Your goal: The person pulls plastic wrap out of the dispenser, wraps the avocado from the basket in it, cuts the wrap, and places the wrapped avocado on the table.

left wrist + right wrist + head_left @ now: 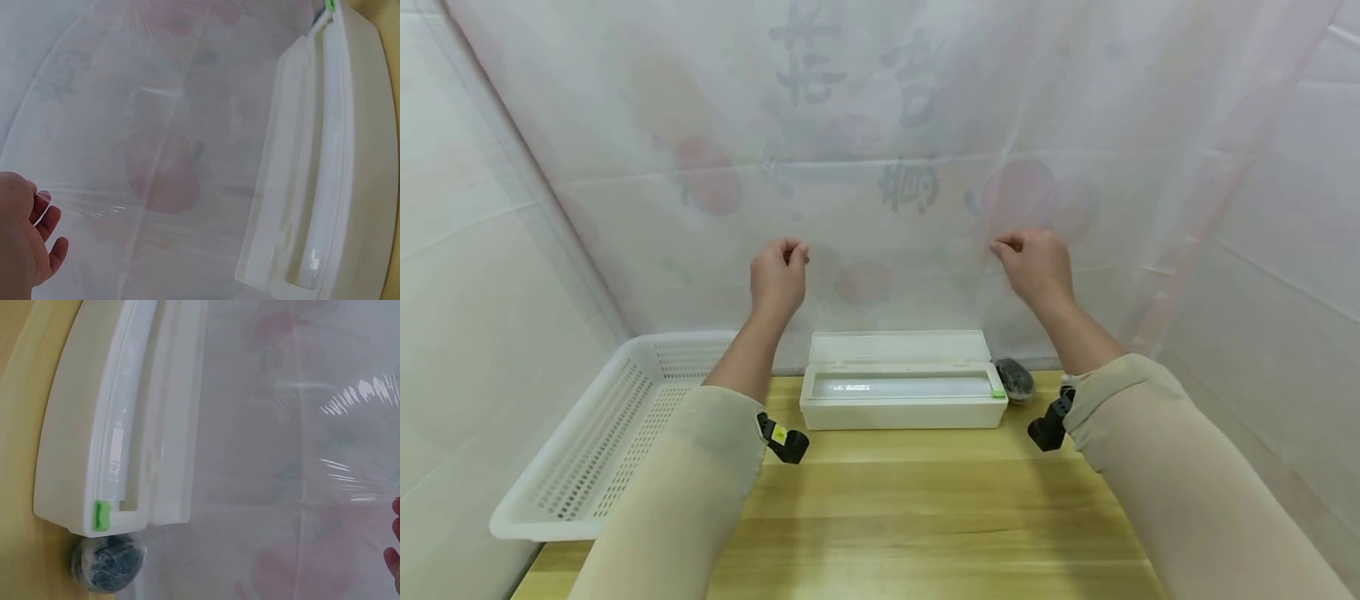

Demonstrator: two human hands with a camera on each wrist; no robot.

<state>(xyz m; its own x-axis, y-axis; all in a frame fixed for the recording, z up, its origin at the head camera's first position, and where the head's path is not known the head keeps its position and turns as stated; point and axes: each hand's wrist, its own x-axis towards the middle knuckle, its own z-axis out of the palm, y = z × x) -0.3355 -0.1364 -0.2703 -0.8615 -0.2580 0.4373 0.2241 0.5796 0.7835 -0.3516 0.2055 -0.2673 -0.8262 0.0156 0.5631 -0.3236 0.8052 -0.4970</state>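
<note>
A white cling film dispenser [902, 417] sits at the back of the table, its lid [898, 346] raised. Inside lies a roll of film [902, 387], and a green slider [997, 394] marks the right end. My left hand [777, 279], held above the dispenser's left end, pinches the clear cling film [94, 203]. Beyond the other end, at about equal height, my right hand [1037, 265] pinches too; creases in the film [365, 394] fan out near it. Only a few of its fingertips [392, 559] show in the right wrist view. The film spans between the hands, nearly invisible in the head view.
To the left stands a white perforated basket [617, 367]. Beside the dispenser's right end lies a dark, roundish object wrapped in clear plastic [1017, 381]. A pale printed curtain [865, 200] hangs close behind the wooden table [910, 508].
</note>
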